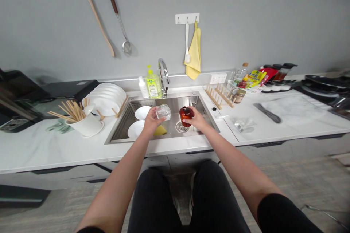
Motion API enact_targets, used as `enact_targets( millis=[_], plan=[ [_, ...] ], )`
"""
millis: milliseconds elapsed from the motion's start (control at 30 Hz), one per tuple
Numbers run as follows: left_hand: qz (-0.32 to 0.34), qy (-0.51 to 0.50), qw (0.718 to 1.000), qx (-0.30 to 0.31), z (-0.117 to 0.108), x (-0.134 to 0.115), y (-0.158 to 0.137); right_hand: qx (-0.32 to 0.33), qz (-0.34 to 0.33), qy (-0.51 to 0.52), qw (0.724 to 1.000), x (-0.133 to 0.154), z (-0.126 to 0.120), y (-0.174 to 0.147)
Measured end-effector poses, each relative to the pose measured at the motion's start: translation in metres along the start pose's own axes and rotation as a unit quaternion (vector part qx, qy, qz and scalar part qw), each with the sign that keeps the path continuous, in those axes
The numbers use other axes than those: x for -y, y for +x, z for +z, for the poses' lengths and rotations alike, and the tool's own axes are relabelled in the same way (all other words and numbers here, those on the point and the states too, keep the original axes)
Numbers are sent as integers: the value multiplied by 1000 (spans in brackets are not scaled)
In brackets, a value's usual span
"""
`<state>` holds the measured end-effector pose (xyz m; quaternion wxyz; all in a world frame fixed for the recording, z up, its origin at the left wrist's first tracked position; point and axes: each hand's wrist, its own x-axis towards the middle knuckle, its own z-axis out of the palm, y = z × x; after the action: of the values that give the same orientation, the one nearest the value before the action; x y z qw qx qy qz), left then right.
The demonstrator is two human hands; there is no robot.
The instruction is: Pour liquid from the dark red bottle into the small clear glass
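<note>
Over the left part of the sink [210,116], my left hand [152,119] is closed around a small clear container [163,112], perhaps glass. To its right, my right hand [197,119] grips an amber bottle [185,115] with a narrow dark neck, held roughly upright above the drain [181,127]. The two things are apart from each other. White plates [135,129] lie in the sink beside my left hand, and a yellow cloth or sponge [160,130] shows below it. Behind the sink rises a chrome faucet [163,71].
Left of the sink stand a rack of white plates [105,96] and a white holder [86,125] with chopsticks. Soap bottles [153,84] are beside the faucet. Wooden racks [216,96], a jar [239,96], a clear plastic bag [244,124] and a dark grey utensil [267,113] are on the right.
</note>
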<state>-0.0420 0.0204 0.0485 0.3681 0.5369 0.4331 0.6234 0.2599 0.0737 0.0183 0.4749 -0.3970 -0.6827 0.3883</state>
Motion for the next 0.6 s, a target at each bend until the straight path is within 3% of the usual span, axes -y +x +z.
enact_targets(
  millis=[200, 400, 600],
  plan=[
    [-6, 129, 992, 6, -10, 21, 11, 0, 10, -18, 1000, -14, -3, 2],
    [-27, 87, 995, 38, -13, 42, 9, 17, 15, -1, 1000, -31, 8, 4],
    [-14, 105, 994, 34, -10, 46, 2, 34, 5, -15, 999, -39, 12, 6]
  ],
)
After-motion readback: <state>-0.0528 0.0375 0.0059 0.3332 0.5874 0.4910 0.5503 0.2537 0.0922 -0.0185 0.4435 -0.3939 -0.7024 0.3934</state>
